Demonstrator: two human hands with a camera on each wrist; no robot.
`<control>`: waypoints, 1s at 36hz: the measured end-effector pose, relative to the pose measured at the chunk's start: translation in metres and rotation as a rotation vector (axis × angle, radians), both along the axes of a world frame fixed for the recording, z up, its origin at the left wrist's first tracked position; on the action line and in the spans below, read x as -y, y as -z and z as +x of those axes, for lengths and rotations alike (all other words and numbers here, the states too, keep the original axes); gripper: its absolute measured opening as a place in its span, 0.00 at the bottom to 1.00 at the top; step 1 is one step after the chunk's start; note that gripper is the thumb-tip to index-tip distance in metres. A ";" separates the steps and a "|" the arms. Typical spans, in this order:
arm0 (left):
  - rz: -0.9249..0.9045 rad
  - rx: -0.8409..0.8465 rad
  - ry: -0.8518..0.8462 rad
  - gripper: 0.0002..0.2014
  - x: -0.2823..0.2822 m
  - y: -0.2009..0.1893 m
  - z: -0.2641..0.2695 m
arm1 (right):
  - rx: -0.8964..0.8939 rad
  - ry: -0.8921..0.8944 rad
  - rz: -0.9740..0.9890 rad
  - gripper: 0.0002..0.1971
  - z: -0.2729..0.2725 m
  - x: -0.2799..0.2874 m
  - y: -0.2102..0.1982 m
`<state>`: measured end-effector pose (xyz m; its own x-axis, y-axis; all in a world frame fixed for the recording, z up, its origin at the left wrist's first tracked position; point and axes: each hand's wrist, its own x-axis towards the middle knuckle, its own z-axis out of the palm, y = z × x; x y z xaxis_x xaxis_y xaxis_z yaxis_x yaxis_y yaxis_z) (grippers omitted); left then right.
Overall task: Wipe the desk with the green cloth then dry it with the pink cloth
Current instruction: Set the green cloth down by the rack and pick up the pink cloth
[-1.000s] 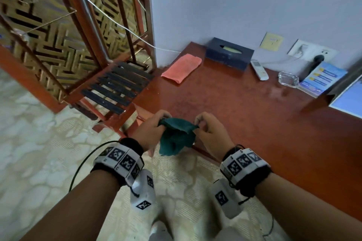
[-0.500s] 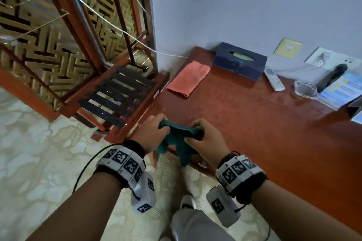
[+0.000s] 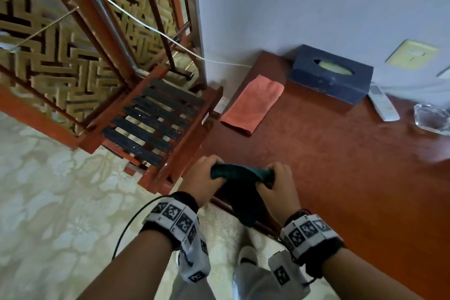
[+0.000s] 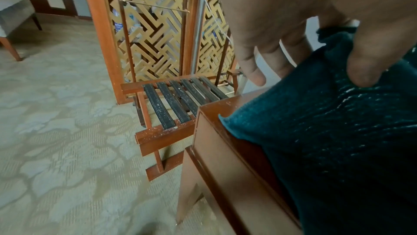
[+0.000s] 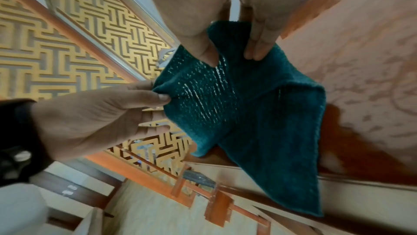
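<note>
**A:** Where is the green cloth [image 3: 239, 185] right now?

**B:** Stretched between both hands at the near corner of the table [image 3: 341, 178]. The left hand [image 3: 203, 179] pinches one upper corner between thumb and fingers [image 5: 158, 96]; the right hand [image 3: 277, 184] pinches the other upper edge, thumb in front and fingers [image 5: 257, 49] behind. The rest of the cloth hangs down below the fingers, over the table's front edge.

**A:** Does it touch the tabletop?

**B:** In the left wrist view the cloth [image 4: 327, 131] drapes across the table's corner [image 4: 210, 112], so it lies against the edge there. Whether it lies flat on the top I cannot tell.

**A:** And the pink cloth [image 3: 253, 103]?

**B:** Folded, lying flat on the table well beyond the fingers, toward the wall, close to the table's left edge. No hand touches it.

**A:** What else is past the fingers?

**B:** A dark blue tissue box [image 3: 332, 73] against the wall, just to the right of the pink cloth. Further right, a white remote [image 3: 382, 102] and a glass ashtray [image 3: 432, 118]. Left of the left hand stands a wooden slatted rack [image 3: 155, 124] on the carpet [image 3: 48, 190], in front of a gold lattice screen [image 3: 48, 56].
</note>
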<state>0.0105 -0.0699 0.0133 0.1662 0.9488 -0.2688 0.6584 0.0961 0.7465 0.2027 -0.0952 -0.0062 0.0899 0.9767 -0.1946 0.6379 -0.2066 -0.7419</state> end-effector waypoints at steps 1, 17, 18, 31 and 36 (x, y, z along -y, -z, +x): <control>-0.020 0.000 0.024 0.09 -0.002 0.005 -0.001 | 0.019 0.009 -0.024 0.12 -0.001 -0.001 0.005; -0.297 0.061 0.181 0.08 -0.046 0.035 -0.082 | 0.529 -0.306 -0.386 0.37 -0.081 -0.024 0.080; -0.296 0.067 0.179 0.08 -0.050 0.035 -0.088 | 0.532 -0.308 -0.376 0.39 -0.087 -0.027 0.083; -0.362 0.127 0.108 0.09 -0.084 0.042 -0.132 | 0.537 -0.287 -0.269 0.32 -0.144 -0.087 0.089; -0.372 0.105 0.151 0.10 -0.088 0.038 -0.132 | 0.525 -0.349 -0.252 0.31 -0.145 -0.067 0.083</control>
